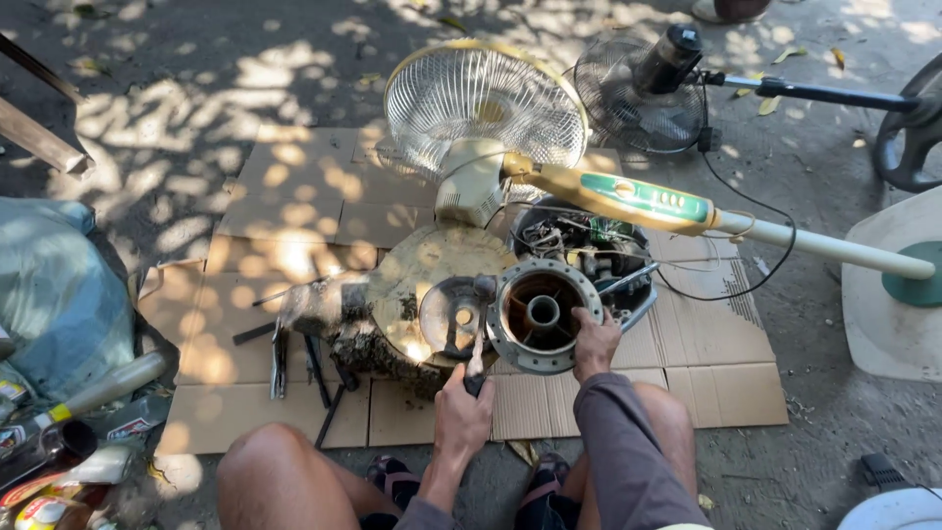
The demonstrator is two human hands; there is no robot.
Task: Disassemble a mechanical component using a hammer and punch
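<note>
Your left hand (461,417) has its grip clamped on a hammer (479,329), its head raised over the round metal motor housing (538,316). Your right hand (595,344) is clamped on that housing's right rim at the middle of the flattened cardboard (294,211). Open cardboard lies far left; to the right it ends at bare ground. Near left sit bottles with red and yellow labels (39,491). A cream fan (486,108) with its green-panelled pole (643,201) crowds the far side.

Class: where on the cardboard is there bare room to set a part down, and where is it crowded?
Free: the cardboard left of the pale fan, and the right part beside the metal housing near the right hand. Crowded: the centre, around the left hand, tools and wiring.
</note>
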